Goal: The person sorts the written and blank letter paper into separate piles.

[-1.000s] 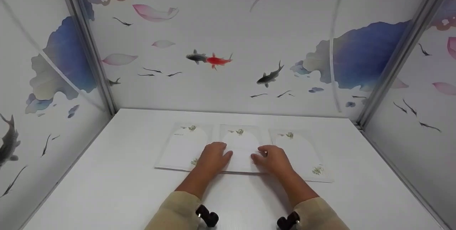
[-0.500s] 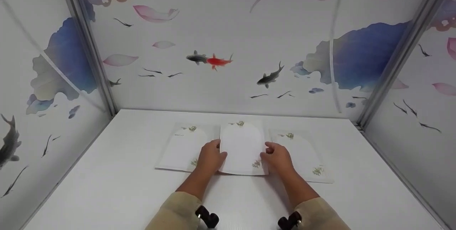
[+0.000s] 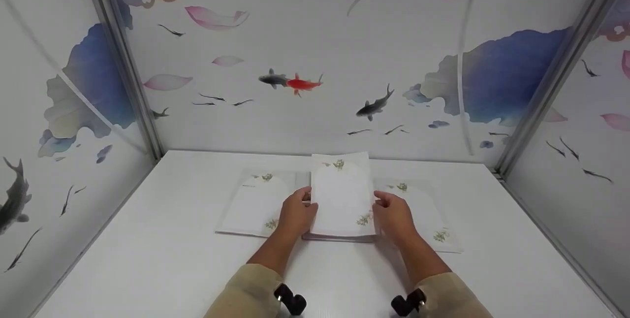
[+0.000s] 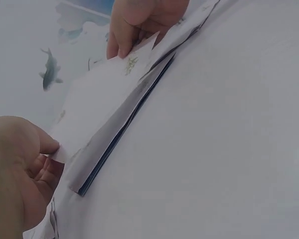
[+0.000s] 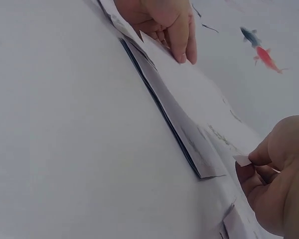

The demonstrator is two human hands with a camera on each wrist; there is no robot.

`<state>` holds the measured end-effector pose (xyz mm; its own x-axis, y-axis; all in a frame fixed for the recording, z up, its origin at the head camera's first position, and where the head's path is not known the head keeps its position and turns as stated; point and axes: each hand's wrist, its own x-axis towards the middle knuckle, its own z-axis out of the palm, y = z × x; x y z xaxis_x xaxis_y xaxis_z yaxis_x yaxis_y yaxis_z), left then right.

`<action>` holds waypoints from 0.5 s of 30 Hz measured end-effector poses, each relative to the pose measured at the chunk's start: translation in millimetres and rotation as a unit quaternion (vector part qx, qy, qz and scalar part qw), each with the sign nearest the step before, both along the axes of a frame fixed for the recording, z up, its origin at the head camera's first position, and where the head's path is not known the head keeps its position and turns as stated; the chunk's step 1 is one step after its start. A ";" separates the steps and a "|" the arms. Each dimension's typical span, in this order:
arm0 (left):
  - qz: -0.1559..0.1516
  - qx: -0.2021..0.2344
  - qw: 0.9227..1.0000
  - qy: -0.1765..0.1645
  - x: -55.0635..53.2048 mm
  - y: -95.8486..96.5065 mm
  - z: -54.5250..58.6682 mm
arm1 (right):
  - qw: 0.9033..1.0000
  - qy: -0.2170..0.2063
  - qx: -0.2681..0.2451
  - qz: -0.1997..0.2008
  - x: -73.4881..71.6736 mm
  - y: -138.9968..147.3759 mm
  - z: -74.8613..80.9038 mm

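A sheet of white paper [image 3: 342, 195] with green plant prints at its top and lower right is held up by both hands. My left hand [image 3: 297, 213] pinches its left edge between thumb and fingers. At the opposite edge, my right hand [image 3: 396, 215] pinches the paper the same way. Beneath the sheet lies the middle paper stack [image 4: 102, 154], with dark lines along its near edge; in the left wrist view a gap shows between them. Most of that stack's top is hidden by the sheet.
A left paper stack [image 3: 246, 209] and a right paper stack [image 3: 425, 217], with similar plant prints, lie on either side on the white table [image 3: 147, 239]. Panels with fish and petal pictures, such as the back panel [image 3: 221, 126], stand around the table.
Both hands first rested at the middle stack's sides; then the top sheet came up between them. It has since risen further, slightly away and to the right, baring the stack's near edge.
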<state>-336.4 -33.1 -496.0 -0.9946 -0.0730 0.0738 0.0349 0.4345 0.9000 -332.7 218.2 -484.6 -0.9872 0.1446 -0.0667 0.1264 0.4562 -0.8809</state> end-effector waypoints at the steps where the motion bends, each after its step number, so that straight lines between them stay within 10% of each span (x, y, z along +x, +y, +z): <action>1: -0.006 0.006 1.000 0.001 0.1 3.3 0.1 | 1.000 0.000 0.002 -0.004 0.1 4.3 1.3; 15: -0.072 0.020 0.997 -0.030 16.2 90.7 4.1 | 0.997 -0.041 -0.032 -0.056 11.0 104.3 14.6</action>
<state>-320.2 57.5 -491.9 -0.9975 0.0696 0.0135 0.0397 0.3918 0.9192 -321.7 322.6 -470.0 -0.9562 0.2460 -0.1586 0.2454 0.3782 -0.8926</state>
